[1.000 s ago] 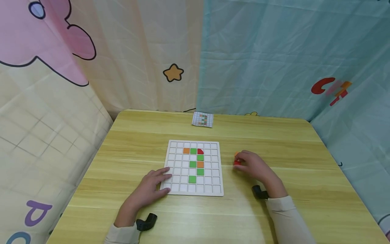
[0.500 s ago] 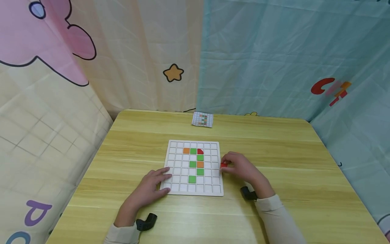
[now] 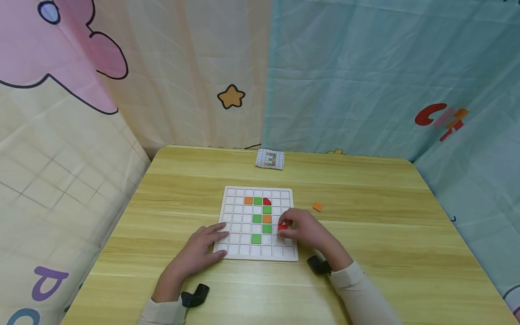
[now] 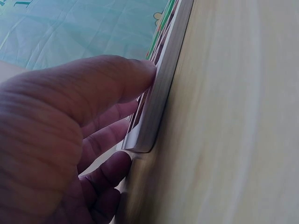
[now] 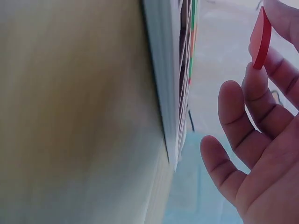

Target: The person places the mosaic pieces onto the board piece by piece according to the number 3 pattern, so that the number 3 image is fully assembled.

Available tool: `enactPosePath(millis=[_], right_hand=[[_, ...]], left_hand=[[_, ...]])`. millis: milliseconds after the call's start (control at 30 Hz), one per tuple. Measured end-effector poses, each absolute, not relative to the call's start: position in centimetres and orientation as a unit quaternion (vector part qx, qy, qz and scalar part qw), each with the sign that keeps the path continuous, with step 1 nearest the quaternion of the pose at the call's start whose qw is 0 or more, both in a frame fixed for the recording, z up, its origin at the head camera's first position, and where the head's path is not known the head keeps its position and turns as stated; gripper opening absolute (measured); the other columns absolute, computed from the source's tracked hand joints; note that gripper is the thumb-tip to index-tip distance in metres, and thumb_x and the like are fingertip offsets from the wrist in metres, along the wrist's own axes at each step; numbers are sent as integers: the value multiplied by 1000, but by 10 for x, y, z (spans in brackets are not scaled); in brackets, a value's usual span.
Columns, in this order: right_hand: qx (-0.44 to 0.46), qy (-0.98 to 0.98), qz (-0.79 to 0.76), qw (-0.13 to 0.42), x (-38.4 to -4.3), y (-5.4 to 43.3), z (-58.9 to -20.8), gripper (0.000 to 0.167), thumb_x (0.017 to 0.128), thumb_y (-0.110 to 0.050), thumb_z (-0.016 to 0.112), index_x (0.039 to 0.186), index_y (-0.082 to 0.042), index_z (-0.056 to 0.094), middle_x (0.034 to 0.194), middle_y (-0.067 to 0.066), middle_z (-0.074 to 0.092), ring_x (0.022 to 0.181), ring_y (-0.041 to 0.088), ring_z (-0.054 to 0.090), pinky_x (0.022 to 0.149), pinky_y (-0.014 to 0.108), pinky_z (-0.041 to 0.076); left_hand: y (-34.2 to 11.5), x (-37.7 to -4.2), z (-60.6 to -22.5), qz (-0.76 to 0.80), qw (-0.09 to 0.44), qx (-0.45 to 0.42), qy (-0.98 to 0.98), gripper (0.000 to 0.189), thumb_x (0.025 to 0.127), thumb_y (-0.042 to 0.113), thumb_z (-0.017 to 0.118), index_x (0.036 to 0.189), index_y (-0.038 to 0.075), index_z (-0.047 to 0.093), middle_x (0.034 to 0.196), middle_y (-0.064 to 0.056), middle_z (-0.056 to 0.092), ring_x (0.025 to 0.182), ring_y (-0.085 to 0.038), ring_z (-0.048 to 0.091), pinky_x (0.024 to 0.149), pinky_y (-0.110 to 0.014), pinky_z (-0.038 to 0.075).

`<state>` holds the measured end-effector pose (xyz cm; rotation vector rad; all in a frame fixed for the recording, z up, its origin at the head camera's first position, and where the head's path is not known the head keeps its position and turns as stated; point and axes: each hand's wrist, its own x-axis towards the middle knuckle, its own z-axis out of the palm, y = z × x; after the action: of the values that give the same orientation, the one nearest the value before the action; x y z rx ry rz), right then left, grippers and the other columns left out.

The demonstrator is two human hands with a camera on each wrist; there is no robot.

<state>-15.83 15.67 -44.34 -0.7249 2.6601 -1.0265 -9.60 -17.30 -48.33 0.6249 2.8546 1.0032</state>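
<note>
A white grid board (image 3: 235,252) lies flat on the table, with several green, orange and red tiles set in its squares. My left hand (image 3: 198,249) rests at the board's left edge, fingers spread and thumb by the near corner; the left wrist view shows the thumb (image 4: 117,79) touching the rim. Over the right part of the board, my right hand (image 3: 304,229) pinches a red tile (image 3: 282,227) between thumb and fingertips. Seen from the right wrist, that red tile (image 5: 261,39) is held above the board, its outline partly covered by the fingers.
One loose orange tile (image 3: 318,206) lies on the table (image 3: 365,189) right of the board. A small paper card (image 3: 270,159) printed with a coloured grid pattern lies near the far edge. Printed curtains (image 3: 349,81) hang behind the table.
My right hand has picked up the red tile from beside the orange one and carried it left, over the board. The orange tile now shows uncovered. My left hand has stayed put.
</note>
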Motion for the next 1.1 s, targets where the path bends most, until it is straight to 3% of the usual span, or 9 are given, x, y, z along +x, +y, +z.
enactPosePath(millis=[367, 700, 1100], right_hand=[[-283, 893, -333, 103, -150, 137, -447, 17, 84, -25, 81, 92, -17, 69, 82, -10, 58, 82, 16, 55, 74, 30, 46], [-336, 904, -255, 64, -149, 123, -454, 17, 85, -26, 80, 90, -16, 67, 81, -8, 58, 79, 11, 50, 75, 29, 44], [-319, 928, -183, 59, -146, 112, -459, 16, 86, -33, 79, 92, -21, 70, 83, -13, 58, 80, 11, 50, 79, 31, 43]], left_hand=[[-174, -96, -483, 320, 24, 205, 925, 47, 87, 25, 76, 131, 10, 66, 148, -5, 49, 128, -31, 46, 103, -55, 36], [-174, -96, -484, 322, 20, 210, 923, 48, 87, 26, 76, 131, 10, 66, 148, -5, 49, 128, -32, 46, 103, -56, 36], [-174, -96, -485, 322, 16, 209, 923, 47, 87, 26, 77, 130, 11, 66, 147, -4, 50, 125, -29, 48, 102, -54, 37]])
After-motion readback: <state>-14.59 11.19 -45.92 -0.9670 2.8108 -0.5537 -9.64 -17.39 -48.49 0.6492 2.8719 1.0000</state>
